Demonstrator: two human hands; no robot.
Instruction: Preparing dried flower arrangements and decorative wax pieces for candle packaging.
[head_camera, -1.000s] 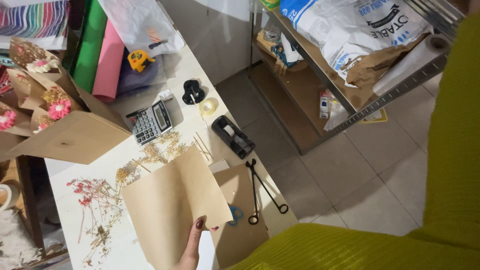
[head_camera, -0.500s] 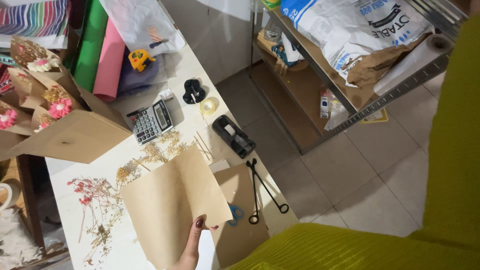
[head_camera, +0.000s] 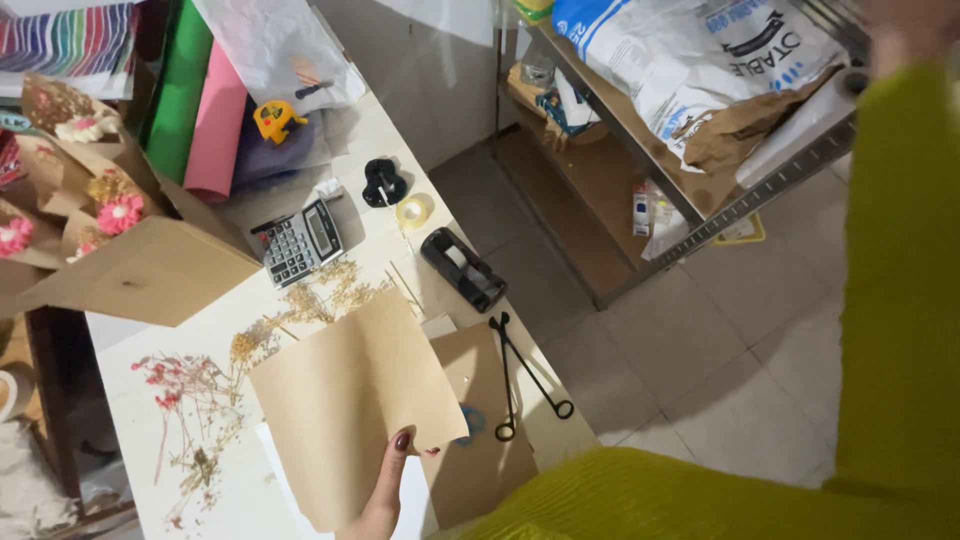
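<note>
open: bare table (head_camera: 140, 345) left | blocked: calculator (head_camera: 298, 240), tape dispenser (head_camera: 462, 268), scissors (head_camera: 520, 380)

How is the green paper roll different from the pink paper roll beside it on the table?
The green roll is darker and lies further left, against the striped paper; the pink roll lies to its right, nearer the calculator. The green roll looks wider than the pink roll. Both are rolled sheets lying side by side, slanted the same way.
</note>
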